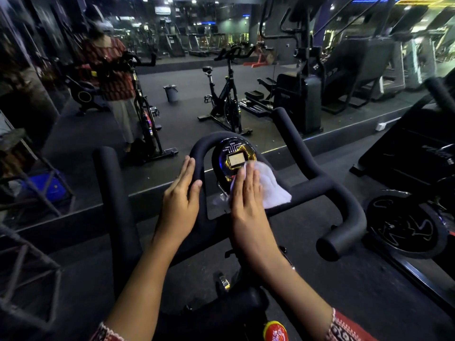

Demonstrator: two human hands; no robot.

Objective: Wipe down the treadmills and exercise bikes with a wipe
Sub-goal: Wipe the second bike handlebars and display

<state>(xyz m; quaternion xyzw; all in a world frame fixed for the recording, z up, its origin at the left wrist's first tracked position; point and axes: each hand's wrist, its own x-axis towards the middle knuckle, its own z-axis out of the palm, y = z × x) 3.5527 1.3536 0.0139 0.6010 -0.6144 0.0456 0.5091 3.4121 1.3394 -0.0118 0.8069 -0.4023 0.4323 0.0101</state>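
An exercise bike's black padded handlebar (327,188) fills the middle of the head view, with a round console (234,156) and its small screen at the centre loop. My right hand (246,193) lies flat with straight fingers, pressing a white wipe (270,188) against the console's lower right part. My left hand (182,193) rests on the left side of the centre loop, fingers straight along it and the thumb hooked over the padding.
A large wall mirror (197,99) ahead reflects bikes, a bin and gym machines. A second bike's flywheel (406,225) stands at the right. A metal rack (29,188) with a blue item sits at the left. A red bottle cap (275,332) shows at the bottom.
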